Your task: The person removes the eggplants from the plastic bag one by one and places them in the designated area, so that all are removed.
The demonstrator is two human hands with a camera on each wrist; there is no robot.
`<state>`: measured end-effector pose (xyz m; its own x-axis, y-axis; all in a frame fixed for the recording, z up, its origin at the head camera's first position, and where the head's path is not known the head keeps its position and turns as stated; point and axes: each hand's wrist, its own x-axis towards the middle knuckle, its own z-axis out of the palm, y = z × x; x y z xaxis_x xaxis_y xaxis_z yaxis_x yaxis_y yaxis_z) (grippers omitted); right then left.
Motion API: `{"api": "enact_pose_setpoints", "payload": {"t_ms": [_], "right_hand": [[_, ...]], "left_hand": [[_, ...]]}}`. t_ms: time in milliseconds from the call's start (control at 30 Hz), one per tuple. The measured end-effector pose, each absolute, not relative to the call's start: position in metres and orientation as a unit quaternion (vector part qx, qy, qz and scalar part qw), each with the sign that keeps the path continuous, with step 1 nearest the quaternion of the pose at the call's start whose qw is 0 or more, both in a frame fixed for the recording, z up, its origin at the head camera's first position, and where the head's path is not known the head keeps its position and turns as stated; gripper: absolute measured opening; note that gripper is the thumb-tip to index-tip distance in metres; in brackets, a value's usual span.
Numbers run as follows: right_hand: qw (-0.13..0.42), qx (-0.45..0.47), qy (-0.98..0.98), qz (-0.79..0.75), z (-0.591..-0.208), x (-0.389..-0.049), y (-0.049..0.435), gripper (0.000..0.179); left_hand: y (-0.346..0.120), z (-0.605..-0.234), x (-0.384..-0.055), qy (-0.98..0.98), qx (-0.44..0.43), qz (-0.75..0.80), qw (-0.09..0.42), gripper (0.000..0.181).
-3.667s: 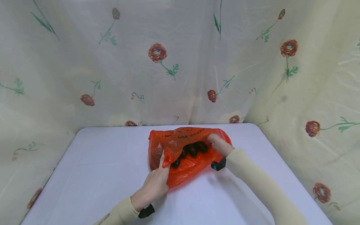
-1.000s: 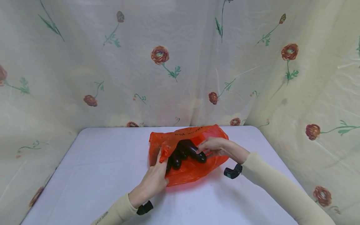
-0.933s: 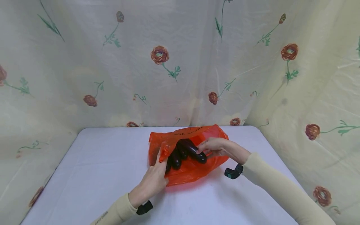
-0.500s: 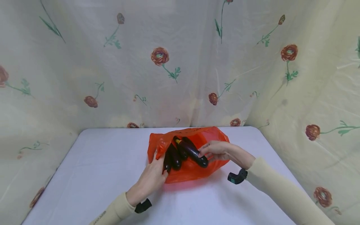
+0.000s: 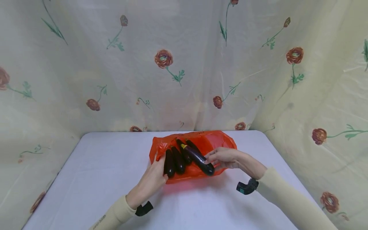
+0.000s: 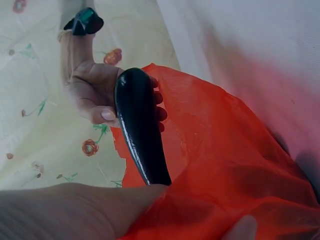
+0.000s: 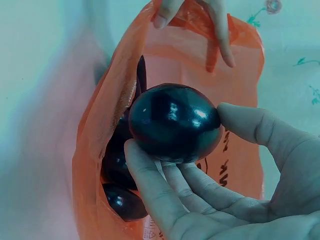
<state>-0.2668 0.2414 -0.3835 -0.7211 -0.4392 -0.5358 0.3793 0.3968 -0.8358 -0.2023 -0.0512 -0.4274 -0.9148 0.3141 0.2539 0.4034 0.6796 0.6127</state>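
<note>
When seen from the head camera, just below and right of centre frame: a dark, glossy eggplant (image 5: 196, 157), gripped by the right hand (image 5: 225, 157). Long axis on a slant, yellowish stem end toward the upper left and deeper in the orange-red bag (image 5: 221, 140), rounded blunt end toward the lower right, by the bag's near lip. Right hand clearly the nearer of the two, at the right flank of the blunt end, fingers partly curled; in the right wrist view, blunt end facing the camera, thumb against the right side, fingertips along the left and underneath. Left hand (image 5: 153, 175) farther off, at the bag's left edge, thumb and fingers either side of the gathered plastic, with hold of the bag alone; tightness impossible to tell. Between both hands, inside the bag: four other eggplants (image 5: 179, 162), the leftmost just beside the left thumb. Whether touching a neighbour at the stem end: not clear. In judgement, the relation to mind: blunt end toward the mouth, hence freest passage lengthwise, toward the lower right. Below everything, a white table (image 5: 184, 207).
</note>
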Motion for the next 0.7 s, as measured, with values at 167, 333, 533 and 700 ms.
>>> {"api": "enact_pose_setpoints", "payload": {"t_ms": [167, 333, 533, 700], "right_hand": [[0.374, -0.025, 0.743, -0.554, -0.382, -0.263, 0.245, 0.039], [0.374, -0.036, 0.74, -0.557, -0.381, -0.259, 0.248, 0.039], [0.373, -0.046, 0.73, -0.57, -0.381, -0.254, 0.253, 0.039], [0.377, -0.057, 0.72, -0.58, -0.376, -0.251, 0.258, 0.042]], "left_hand": [[-0.05, -0.427, -0.203, -0.914, -0.198, -0.348, 0.067, 0.077], [-0.05, -0.427, -0.203, -0.915, -0.196, -0.346, 0.071, 0.078], [-0.051, -0.427, -0.204, -0.914, -0.198, -0.348, 0.069, 0.078], [-0.052, -0.426, -0.204, -0.912, -0.193, -0.359, 0.056, 0.08]]}}
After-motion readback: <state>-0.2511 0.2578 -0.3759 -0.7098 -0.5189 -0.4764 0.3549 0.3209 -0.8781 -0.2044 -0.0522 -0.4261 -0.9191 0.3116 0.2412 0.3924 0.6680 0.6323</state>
